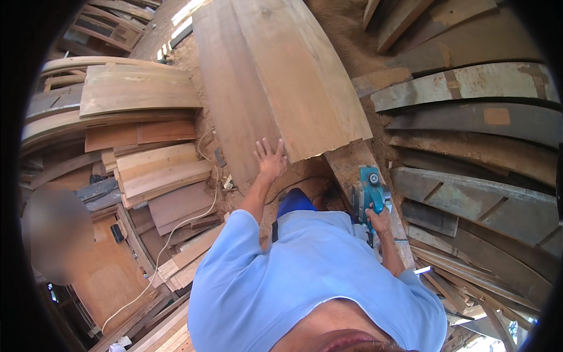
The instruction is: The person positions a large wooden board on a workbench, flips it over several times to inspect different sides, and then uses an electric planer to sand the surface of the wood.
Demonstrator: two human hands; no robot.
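Observation:
A wide wooden panel (293,76), made of a darker and a lighter board side by side, stretches away in front of me. My left hand (271,158) lies flat with fingers spread on the darker board, close to the panel's near edge. To my right, a teal electric hand planer (372,188) rests on a dusty plank (358,161). My right hand (378,219) is wrapped round the planer's rear handle. The planer sits apart from the panel, just beyond its near right corner. Its underside is hidden.
Stacked boards (164,170) lie at the left, with a pale cord (186,223) running across them. Long grey slabs (469,117) fill the right side. A brown door-like panel (108,276) stands at the lower left beside a blurred patch. Sawdust covers the ground (337,35).

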